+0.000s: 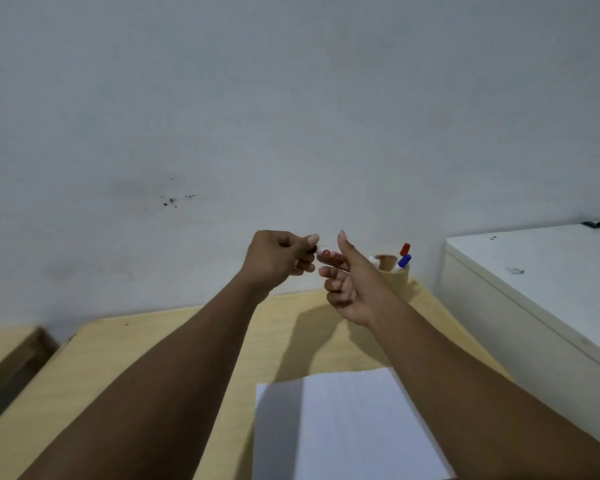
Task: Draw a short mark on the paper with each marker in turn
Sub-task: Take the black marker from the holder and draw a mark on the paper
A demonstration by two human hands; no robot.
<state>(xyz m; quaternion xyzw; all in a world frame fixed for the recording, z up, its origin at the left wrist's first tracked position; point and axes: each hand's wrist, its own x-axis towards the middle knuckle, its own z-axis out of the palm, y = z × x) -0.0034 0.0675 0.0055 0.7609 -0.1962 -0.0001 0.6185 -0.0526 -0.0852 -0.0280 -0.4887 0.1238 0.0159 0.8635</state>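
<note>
Both hands are raised above the wooden table (125, 348), in front of the wall. My left hand (278, 259) pinches the dark end of a marker (321, 252) between thumb and fingers. My right hand (347, 282) grips the marker's white body, thumb up; something red shows between its fingers. Whether the dark end is a cap I cannot tell. A white sheet of paper (347, 424) lies flat near the front edge, partly under my right forearm. A tan cup (394, 273) at the back holds a red-capped marker (405, 249) and a blue-capped marker (404, 261).
A white cabinet or box (541, 278) stands to the right of the table, higher than the tabletop, with a small dark object (593, 223) on its far edge. A second wooden surface (4, 351) sits to the left across a gap. The grey wall runs close behind.
</note>
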